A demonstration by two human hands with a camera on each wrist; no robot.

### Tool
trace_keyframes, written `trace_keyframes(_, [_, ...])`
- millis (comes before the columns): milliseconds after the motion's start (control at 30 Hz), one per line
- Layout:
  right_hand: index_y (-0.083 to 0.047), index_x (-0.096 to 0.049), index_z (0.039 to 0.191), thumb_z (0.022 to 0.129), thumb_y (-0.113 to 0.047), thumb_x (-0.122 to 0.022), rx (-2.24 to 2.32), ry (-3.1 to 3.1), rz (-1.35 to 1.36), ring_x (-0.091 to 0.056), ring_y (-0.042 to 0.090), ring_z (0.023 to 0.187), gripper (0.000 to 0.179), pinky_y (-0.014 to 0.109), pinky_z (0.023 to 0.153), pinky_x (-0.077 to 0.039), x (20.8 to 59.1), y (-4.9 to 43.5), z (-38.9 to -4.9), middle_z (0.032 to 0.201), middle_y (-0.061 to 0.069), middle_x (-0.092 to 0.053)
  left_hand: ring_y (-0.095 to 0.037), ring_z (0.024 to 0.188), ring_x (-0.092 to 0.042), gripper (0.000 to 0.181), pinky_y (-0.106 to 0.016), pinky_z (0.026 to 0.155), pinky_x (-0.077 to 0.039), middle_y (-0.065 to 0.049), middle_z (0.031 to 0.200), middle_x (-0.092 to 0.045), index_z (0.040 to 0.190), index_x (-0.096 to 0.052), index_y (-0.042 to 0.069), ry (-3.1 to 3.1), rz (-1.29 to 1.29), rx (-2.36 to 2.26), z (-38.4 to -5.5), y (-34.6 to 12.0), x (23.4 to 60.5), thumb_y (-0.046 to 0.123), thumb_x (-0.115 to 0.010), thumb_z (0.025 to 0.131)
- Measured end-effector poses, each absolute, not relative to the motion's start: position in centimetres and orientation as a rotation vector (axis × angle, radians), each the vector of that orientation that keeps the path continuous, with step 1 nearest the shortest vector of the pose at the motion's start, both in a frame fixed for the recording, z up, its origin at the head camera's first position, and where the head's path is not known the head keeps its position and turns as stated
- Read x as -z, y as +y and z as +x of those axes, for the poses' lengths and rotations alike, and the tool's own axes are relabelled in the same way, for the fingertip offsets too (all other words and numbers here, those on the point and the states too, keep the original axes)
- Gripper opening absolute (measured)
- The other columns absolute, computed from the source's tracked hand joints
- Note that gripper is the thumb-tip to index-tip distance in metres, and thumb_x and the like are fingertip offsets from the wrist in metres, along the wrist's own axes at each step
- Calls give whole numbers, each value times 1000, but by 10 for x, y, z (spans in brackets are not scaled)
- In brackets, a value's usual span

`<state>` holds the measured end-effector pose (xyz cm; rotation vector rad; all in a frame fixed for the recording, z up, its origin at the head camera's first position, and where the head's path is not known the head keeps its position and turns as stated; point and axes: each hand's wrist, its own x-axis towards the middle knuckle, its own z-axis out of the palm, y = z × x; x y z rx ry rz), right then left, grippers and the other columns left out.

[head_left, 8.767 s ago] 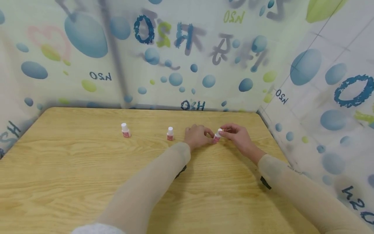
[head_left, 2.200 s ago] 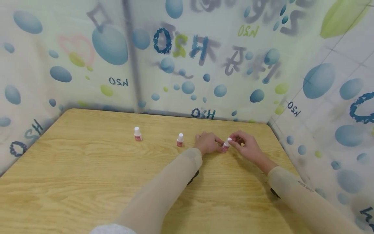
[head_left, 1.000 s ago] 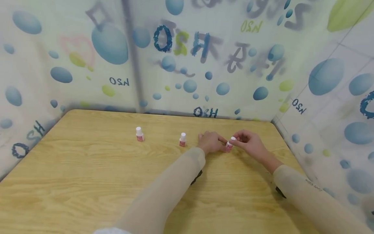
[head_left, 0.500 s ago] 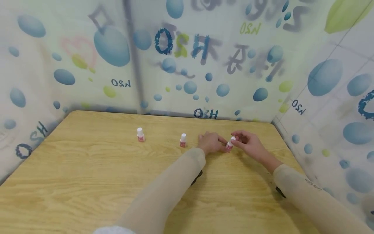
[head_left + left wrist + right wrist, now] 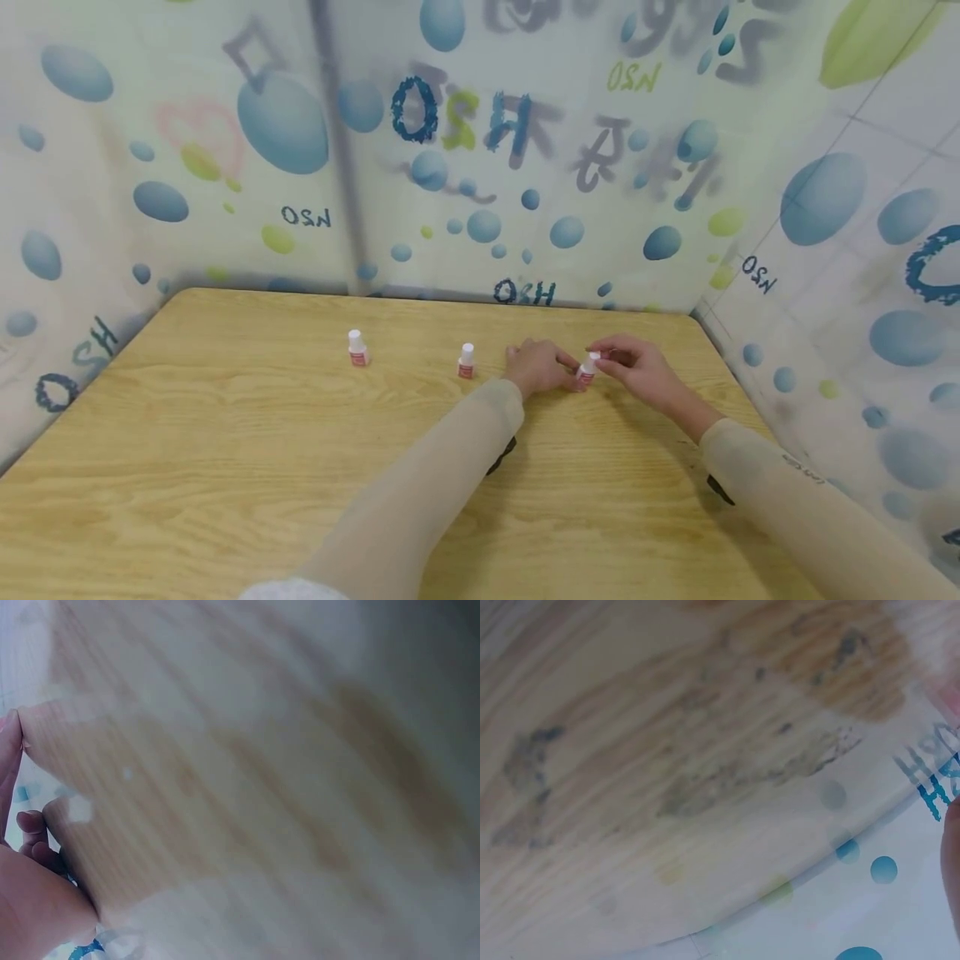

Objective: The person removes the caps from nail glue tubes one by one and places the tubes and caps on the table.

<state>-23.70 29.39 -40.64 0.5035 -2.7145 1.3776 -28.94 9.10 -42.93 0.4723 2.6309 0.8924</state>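
Observation:
A small bottle with a white cap and a pink-red label [image 5: 586, 376] leans slightly at the right of the table in the head view. My left hand [image 5: 537, 367] grips its lower part between thumb and fingers. At the cap, my right hand [image 5: 636, 363] pinches with thumb and forefinger. Two similar capped bottles stand upright to the left, a nearer one [image 5: 466, 364] and a farther one [image 5: 357, 350]. The left wrist view catches part of the left hand [image 5: 30, 885] at its edge; the right wrist view has only a sliver of a finger [image 5: 952, 862].
The wooden table [image 5: 247, 450] ends at a back edge against a wall covering [image 5: 480, 192] printed with blue and green drops. Another wall [image 5: 832, 333] runs along the right side, close to my right hand.
Both hands stay on the same bottle throughout. My right fingers shift slightly about the cap. The head view has swung a little, moving everything in frame; the other two bottles keep their places.

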Motion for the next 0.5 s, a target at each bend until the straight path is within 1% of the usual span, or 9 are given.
trace_keyframes(33, [5, -70, 128, 102, -4, -68, -1393, -2715, 511, -68, 8, 91, 27, 17, 79, -55, 406, 294, -237, 114, 24, -69, -29, 135, -48, 39, -48, 107, -26, 7, 144, -69, 124, -79, 37, 2634, 478, -895, -289, 91, 429, 51, -85, 88])
trace_keyframes(100, [4, -69, 128, 103, -9, -70, -1409, -2732, 476, -68, 9, 90, 29, 18, 79, -55, 406, 294, -237, 112, 20, -67, -29, 133, -49, 38, -49, 107, -27, 7, 143, -70, 123, -80, 37, 2644, 491, -906, -288, 90, 429, 51, -85, 88])
trace_keyframes(200, [-1, -70, 122, 101, -23, -76, -1415, -2780, 345, -65, 12, 82, 31, 20, 75, -54, 405, 294, -238, 103, 11, -62, -28, 130, -50, 38, -49, 107, -27, 6, 142, -71, 123, -80, 36, 2644, 505, -925, -287, 88, 428, 50, -85, 88])
trace_keyframes(267, [-4, -70, 116, 99, -29, -78, -1381, -2804, 290, -60, 10, 79, 31, 21, 72, -53, 406, 294, -239, 100, 7, -61, -28, 129, -51, 39, -50, 107, -27, 5, 142, -71, 123, -80, 35, 2640, 509, -937, -286, 88, 428, 50, -85, 88])
trace_keyframes(300, [-5, -71, 115, 99, -30, -78, -1370, -2809, 279, -60, 10, 80, 30, 21, 72, -52, 406, 294, -239, 100, 7, -61, -28, 129, -51, 39, -50, 108, -27, 5, 142, -71, 123, -80, 35, 2639, 509, -937, -286, 88, 428, 50, -85, 88])
trace_keyframes(367, [-3, -72, 116, 100, -25, -77, -1345, -2808, 309, -61, 8, 85, 28, 19, 75, -53, 407, 294, -240, 105, 10, -65, -28, 129, -51, 39, -50, 108, -27, 4, 142, -71, 123, -80, 35, 2638, 509, -939, -287, 88, 429, 50, -85, 87])
trace_keyframes(433, [0, -72, 121, 102, -18, -73, -1332, -2806, 362, -63, 8, 92, 26, 17, 81, -54, 408, 296, -241, 113, 14, -68, -28, 129, -51, 40, -51, 108, -27, 4, 142, -70, 123, -80, 35, 2641, 511, -937, -287, 88, 430, 50, -85, 87])
trace_keyframes(500, [2, -71, 127, 103, -13, -71, -1333, -2809, 404, -65, 10, 100, 28, 17, 87, -55, 408, 297, -241, 121, 17, -68, -29, 130, -51, 40, -51, 109, -27, 4, 143, -70, 124, -80, 35, 2644, 513, -934, -287, 89, 430, 49, -85, 87])
